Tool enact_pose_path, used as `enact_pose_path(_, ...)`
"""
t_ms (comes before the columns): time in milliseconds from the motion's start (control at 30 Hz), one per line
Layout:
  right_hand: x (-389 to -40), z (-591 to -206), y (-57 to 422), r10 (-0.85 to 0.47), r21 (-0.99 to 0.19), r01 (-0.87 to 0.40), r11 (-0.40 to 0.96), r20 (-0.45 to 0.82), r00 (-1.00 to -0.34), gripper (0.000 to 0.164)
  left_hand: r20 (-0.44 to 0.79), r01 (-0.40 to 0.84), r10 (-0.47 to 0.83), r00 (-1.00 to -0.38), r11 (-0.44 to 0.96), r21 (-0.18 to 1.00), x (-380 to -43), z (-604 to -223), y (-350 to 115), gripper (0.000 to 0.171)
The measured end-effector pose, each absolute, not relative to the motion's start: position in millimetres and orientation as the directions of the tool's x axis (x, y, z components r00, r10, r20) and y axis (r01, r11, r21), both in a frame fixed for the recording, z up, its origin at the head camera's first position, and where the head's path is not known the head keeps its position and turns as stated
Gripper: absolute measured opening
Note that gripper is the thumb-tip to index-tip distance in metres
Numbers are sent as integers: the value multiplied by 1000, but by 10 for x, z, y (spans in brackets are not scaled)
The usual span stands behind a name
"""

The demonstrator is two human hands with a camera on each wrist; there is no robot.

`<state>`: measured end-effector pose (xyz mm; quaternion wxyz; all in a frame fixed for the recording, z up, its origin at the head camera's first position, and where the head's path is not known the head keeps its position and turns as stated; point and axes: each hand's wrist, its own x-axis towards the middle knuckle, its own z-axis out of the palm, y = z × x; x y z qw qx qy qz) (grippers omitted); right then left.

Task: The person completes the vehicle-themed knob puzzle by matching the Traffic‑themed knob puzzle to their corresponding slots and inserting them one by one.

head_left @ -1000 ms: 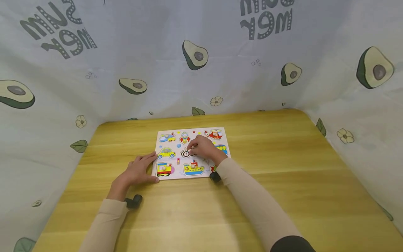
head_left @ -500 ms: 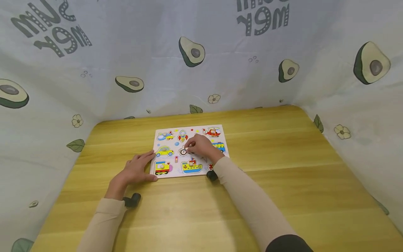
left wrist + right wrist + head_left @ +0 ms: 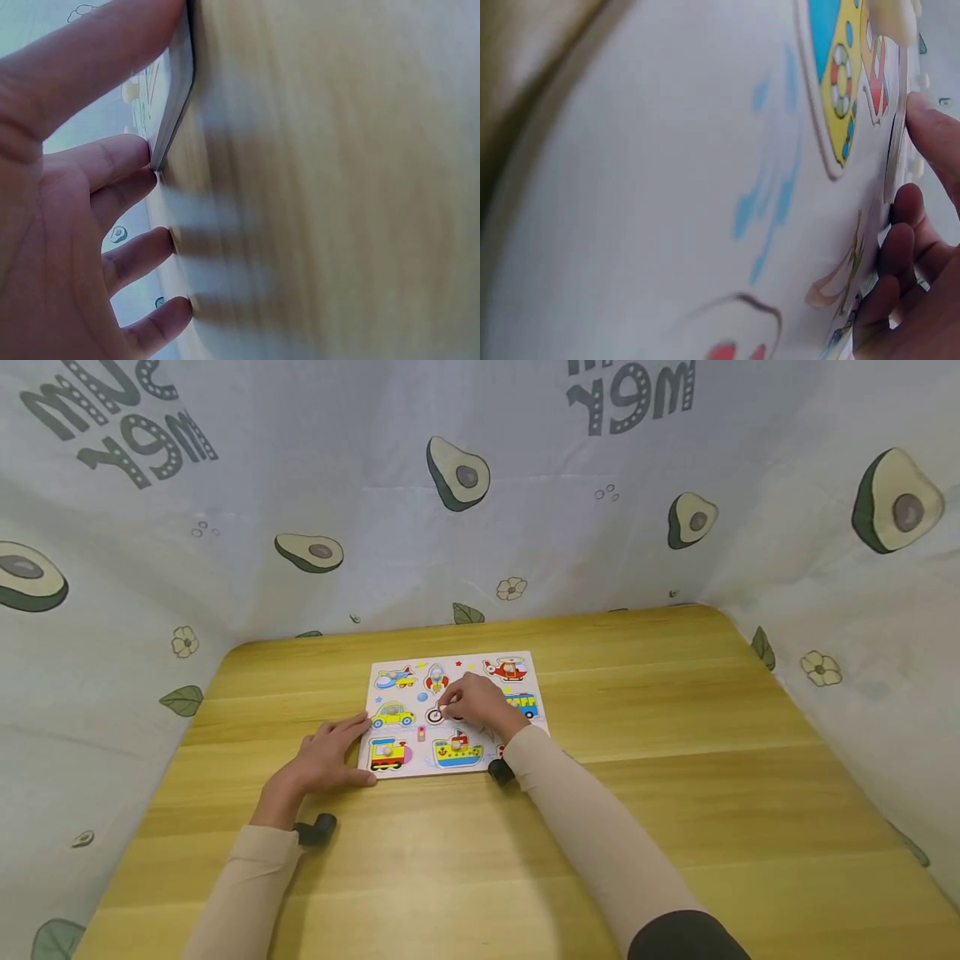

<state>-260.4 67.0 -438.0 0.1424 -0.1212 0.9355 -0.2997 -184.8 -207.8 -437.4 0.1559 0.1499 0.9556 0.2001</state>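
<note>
A wooden peg puzzle board (image 3: 420, 768) with colourful vehicle pieces lies on the table. My left hand (image 3: 322, 762) rests at its near left corner, fingers fairly straight. In the left wrist view, the thumb and index finger (image 3: 124, 154) touch the board's edge, while other fingertips reach the wood. Over the board's middle, my right hand (image 3: 480, 702) pinches the bike puzzle piece (image 3: 434, 715); one wheel shows and the hand covers the rest. The right wrist view shows the thumb (image 3: 934, 131) and curled fingers by this piece, close to the board surface.
Around the hands sit the car piece (image 3: 393, 715), train piece (image 3: 387, 754), boat piece (image 3: 458, 751), rocket piece (image 3: 436, 679), plane piece (image 3: 395, 678), helicopter piece (image 3: 507, 669) and bus piece (image 3: 525, 705). A printed cloth (image 3: 375, 460) hangs behind the wooden table (image 3: 637, 693).
The head view has tilted slightly, shifting everything a little. The right hand stays over the bike piece with only tiny finger movement; the left hand keeps its place at the board's corner.
</note>
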Motion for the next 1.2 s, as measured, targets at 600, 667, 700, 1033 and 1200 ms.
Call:
enact_pose_path(600,-2499,-4303,921,-461,-622,-300,724,-112,-880,30,-251,219,345,-904,879,423,-1810,-4349,-2069,100)
enact_pose_path(667,-2435,-4266,1150,-496,-623,-370,689,-33,-868,32,-251,225,352,-902,878,423,-1808,-4359,-2045,99)
enact_pose_path(700,-2392,-4239,1281,-498,-620,-387,682,-6,-867,31,-251,229,356,-900,877,422,-1810,-4368,-2035,99)
enact_pose_path(1033,-1855,-4154,2468,-431,-524,-358,773,-20,-902,31,-246,242,360,-900,881,406,-1793,-4375,-2040,100)
enact_pose_path(1200,-1709,-4134,2697,-449,-512,-382,770,-9,-893,33,-237,241,359,-903,878,413,-1795,-4376,-2056,98)
